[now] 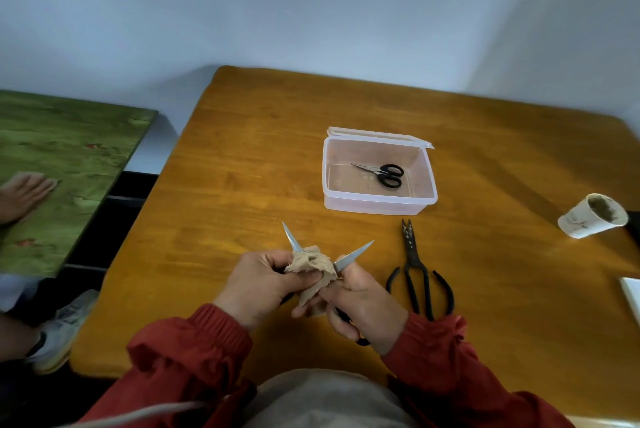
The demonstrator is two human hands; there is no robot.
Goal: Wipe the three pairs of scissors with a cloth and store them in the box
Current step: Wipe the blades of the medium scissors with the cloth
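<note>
I hold a pair of steel-bladed scissors (353, 256) spread wide above the wooden table (242, 185), the two blade tips pointing up and apart. My left hand (263, 285) presses a crumpled beige cloth (311, 266) around the pivot between the blades. My right hand (360, 303) grips the black handle on the right side. A small pair of black-handled scissors (382, 173) lies inside the clear plastic box (377, 206) further back. A large all-black pair of scissors (417, 271) lies flat on the table just right of my right hand.
A white paper cup (592, 216) lies tipped on the table's right edge. A white object (632, 292) shows at the far right. Left of the table, another person's hand (22, 195) rests on a green surface (69, 157); a shoe (59, 330) is below.
</note>
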